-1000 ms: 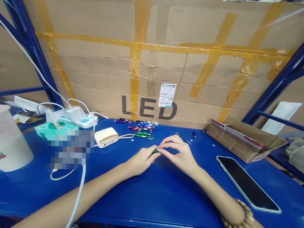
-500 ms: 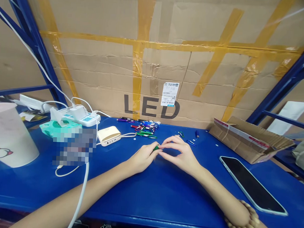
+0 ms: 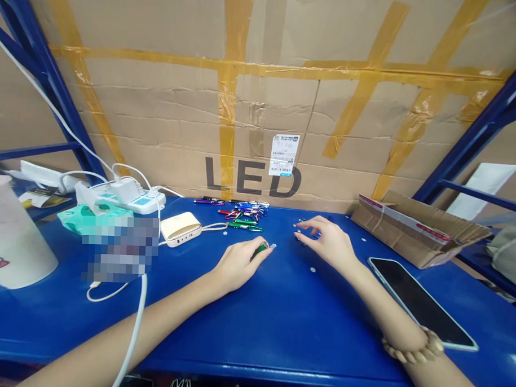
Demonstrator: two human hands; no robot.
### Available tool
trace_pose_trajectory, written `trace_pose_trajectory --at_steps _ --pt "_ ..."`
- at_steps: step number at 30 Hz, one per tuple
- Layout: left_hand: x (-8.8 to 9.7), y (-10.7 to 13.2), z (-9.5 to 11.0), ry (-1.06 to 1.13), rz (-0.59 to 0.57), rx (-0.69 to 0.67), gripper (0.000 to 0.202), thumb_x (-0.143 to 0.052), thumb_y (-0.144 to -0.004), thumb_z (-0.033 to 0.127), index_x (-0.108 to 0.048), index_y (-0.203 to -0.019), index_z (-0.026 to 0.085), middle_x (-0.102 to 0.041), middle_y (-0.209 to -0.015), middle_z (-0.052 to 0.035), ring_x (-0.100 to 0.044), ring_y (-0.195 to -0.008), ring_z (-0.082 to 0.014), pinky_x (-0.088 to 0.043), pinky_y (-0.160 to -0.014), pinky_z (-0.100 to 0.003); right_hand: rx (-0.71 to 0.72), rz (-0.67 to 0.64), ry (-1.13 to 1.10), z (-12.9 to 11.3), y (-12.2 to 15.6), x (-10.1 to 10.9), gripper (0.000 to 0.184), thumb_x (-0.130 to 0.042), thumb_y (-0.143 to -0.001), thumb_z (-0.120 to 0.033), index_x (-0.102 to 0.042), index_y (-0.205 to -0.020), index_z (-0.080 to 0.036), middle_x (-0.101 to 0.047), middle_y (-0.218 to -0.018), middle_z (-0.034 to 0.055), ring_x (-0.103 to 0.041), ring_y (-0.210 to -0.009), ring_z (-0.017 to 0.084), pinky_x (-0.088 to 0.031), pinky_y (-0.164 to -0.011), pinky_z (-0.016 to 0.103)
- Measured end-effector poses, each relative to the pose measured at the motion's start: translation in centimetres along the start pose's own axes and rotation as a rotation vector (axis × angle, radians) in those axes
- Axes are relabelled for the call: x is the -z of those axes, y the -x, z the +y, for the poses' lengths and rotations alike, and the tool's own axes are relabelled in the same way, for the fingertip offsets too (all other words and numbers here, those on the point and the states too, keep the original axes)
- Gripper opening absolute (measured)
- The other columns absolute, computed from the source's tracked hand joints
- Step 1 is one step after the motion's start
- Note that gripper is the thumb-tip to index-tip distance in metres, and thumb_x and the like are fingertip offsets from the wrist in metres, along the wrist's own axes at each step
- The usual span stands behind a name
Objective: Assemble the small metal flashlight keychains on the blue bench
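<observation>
My left hand (image 3: 241, 264) is closed around a small green tube (image 3: 261, 248), mostly hidden by the fingers. A small pale disc (image 3: 273, 246) shows at its fingertips; whether it is held or lies on the table, I cannot tell. To the right, my right hand (image 3: 330, 241) is open, thumb and fingers apart, just over some tiny parts (image 3: 298, 224) that it partly covers. Behind the left hand lies a pile of slim metallic tubes (image 3: 244, 213) in purple, blue, red and green, some with carabiner clips, like keychain flashlights.
On the blue table (image 3: 257, 334), a phone (image 3: 423, 304) and an open cardboard box (image 3: 417, 236) lie at right. A cream power bank (image 3: 180, 229), tissue pack (image 3: 94, 217), power strip (image 3: 150, 202) and white bin (image 3: 19, 236) stand left. A white cable (image 3: 135, 330) crosses near my left forearm.
My right hand has left my left hand's fingertips and moved right and back towards the tiny parts. The left hand keeps the green tube. A pale disc now shows between the hands.
</observation>
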State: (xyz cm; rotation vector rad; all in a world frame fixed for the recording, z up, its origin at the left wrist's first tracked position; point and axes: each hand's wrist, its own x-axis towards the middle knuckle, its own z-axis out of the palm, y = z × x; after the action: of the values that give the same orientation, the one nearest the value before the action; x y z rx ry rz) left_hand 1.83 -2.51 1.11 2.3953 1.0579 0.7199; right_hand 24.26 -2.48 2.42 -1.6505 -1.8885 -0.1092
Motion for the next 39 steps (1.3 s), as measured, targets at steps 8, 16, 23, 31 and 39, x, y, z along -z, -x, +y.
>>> trace_pose_trajectory --at_steps 8,16,23,31,39 --pt "-0.3 0.1 0.1 -0.114 0.038 -0.072 0.028 -0.031 -0.092 0.038 -0.053 -0.085 0.021 -0.058 -0.087 0.0005 -0.057 -0.08 -0.0151 -0.041 -0.068 -0.025 -0.201 -0.221 0.216 1.6 0.0 -1.0 0.014 -0.064 -0.072 -0.034 -0.07 -0.082 -0.024 -0.069 -0.084 0.0019 -0.063 -0.079 0.023 -0.043 -0.054 0.027" --pt "-0.3 0.0 -0.2 -0.08 0.045 -0.11 0.024 -0.032 -0.092 0.033 -0.052 -0.087 0.021 -0.057 -0.088 0.0002 -0.056 -0.081 -0.0152 -0.042 -0.072 -0.026 -0.183 -0.234 0.058 2.2 -0.2 -1.3 0.007 -0.066 -0.07 -0.026 -0.066 -0.075 -0.022 -0.07 -0.083 0.0016 -0.064 -0.072 0.019 -0.048 -0.058 0.027" --pt "-0.2 0.0 -0.1 0.078 0.05 -0.16 0.021 -0.033 -0.092 0.029 -0.051 -0.087 0.02 -0.057 -0.09 -0.0017 -0.054 -0.085 -0.0152 -0.04 -0.076 -0.025 -0.144 -0.25 -0.229 1.9 -0.4 -1.7 0.019 -0.071 -0.063 -0.026 -0.063 -0.077 -0.015 -0.069 -0.072 0.0024 -0.066 -0.067 0.013 -0.054 -0.063 0.021" --pt "-0.5 0.0 -0.1 0.033 -0.004 -0.135 0.021 -0.034 -0.092 0.032 -0.052 -0.086 0.021 -0.059 -0.088 0.0001 -0.055 -0.081 -0.0146 -0.04 -0.073 -0.024 -0.154 -0.247 -0.496 0.1 -0.3 -1.4 0.027 -0.078 -0.048 -0.029 -0.06 -0.062 -0.015 -0.065 -0.058 0.0018 -0.063 -0.055 0.016 -0.053 -0.05 0.025" --pt "-0.3 0.1 0.2 0.028 0.001 -0.109 0.02 -0.035 -0.091 0.033 -0.051 -0.085 0.021 -0.06 -0.086 0.0012 -0.055 -0.077 -0.0139 -0.039 -0.07 -0.023 -0.093 -0.279 -0.414 0.4 -0.2 -1.3 0.016 -0.072 -0.058 -0.027 -0.061 -0.058 -0.015 -0.066 -0.058 0.0021 -0.062 -0.055 0.015 -0.049 -0.052 0.023"
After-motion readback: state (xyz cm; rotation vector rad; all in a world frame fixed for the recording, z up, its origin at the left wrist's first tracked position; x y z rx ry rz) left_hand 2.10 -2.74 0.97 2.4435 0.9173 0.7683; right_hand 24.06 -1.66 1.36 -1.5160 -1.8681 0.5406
